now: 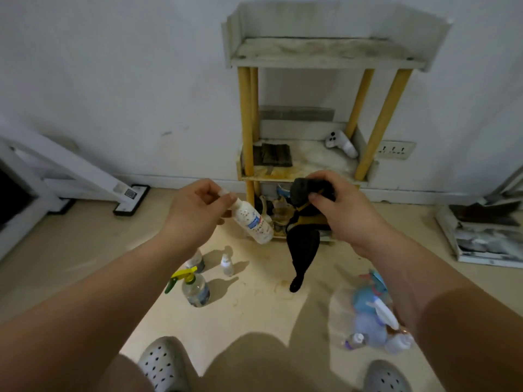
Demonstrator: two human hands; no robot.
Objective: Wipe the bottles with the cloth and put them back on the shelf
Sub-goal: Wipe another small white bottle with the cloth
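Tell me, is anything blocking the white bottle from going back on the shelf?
Nothing visible blocks it. The left hand holds the white bottle just before the shelf; the cloth hangs beside it from the right hand.

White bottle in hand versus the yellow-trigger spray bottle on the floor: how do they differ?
The white bottle is opaque, the spray bottle clear. The white bottle is tilted, held near its cap by the left hand; the spray bottle stands upright on the floor. Both are off the shelf.
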